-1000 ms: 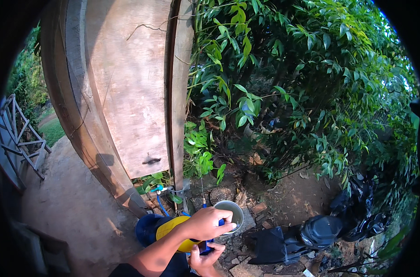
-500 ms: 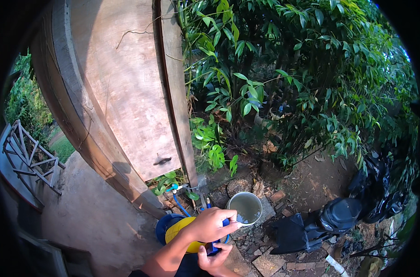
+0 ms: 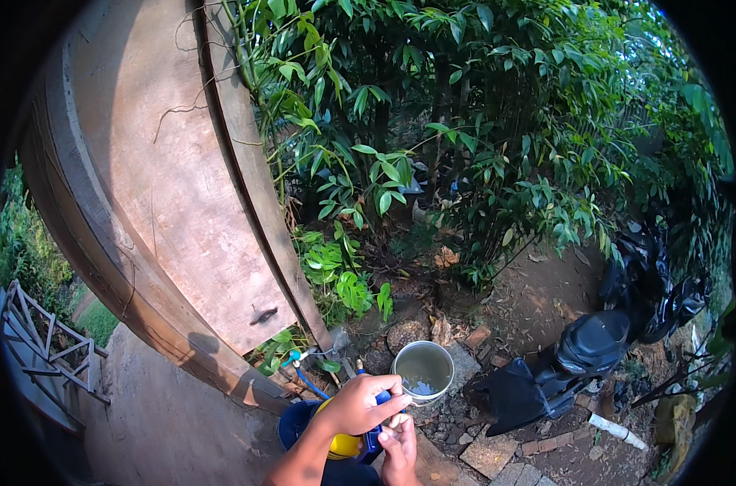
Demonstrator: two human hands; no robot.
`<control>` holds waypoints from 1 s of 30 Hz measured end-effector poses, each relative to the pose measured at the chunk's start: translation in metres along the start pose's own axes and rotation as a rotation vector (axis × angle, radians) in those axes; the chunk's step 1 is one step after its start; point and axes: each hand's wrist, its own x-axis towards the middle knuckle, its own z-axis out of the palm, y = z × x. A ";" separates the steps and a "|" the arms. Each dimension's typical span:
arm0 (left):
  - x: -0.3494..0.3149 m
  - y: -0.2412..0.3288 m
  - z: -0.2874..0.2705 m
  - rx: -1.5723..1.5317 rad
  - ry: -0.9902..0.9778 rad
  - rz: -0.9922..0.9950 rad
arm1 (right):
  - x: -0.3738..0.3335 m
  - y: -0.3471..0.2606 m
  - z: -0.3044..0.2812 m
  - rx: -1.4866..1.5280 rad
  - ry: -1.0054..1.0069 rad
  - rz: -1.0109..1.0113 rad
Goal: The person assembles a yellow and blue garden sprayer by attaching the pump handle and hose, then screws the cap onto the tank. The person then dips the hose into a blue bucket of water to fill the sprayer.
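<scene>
At the lower middle my left hand point(image 3: 358, 405) is closed, thumb and fingers pinched together. Dark blue shows inside their curl. Just below and right, my right hand point(image 3: 399, 449) has its fingers bent and thumb tip pressed in; what they pinch is too small to make out. Between the hands is a dark blue boxy thing point(image 3: 371, 444), its kind mostly hidden. A yellow rounded thing point(image 3: 344, 445) lies behind my left wrist, partly covered. Beside it stands a blue tub point(image 3: 293, 421). Beyond my hands is a pale bucket point(image 3: 449, 384) of cloudy water.
A teal-handled tap point(image 3: 293, 356) with a blue hose point(image 3: 310, 384) is by the wooden wall panel point(image 3: 174, 186). A black motorbike point(image 3: 582, 348) stands to the right. A white pipe point(image 3: 619, 431) and bricks point(image 3: 558, 441) lie on the ground. Dense bushes point(image 3: 481, 146) fill the back.
The view has shifted, so the wall panel sits farther left. My right hand has come up beside the left hand's fingertips, and its fingers have drawn together.
</scene>
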 end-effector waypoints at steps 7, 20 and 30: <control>0.008 -0.001 0.003 -0.140 -0.062 -0.092 | 0.017 0.009 -0.020 -0.101 -0.219 0.236; 0.093 0.044 0.065 0.003 -0.220 0.248 | 0.032 0.033 -0.021 0.248 -0.023 0.203; 0.138 0.134 0.040 0.109 -0.648 -0.049 | 0.010 0.044 -0.010 -0.523 0.086 -0.292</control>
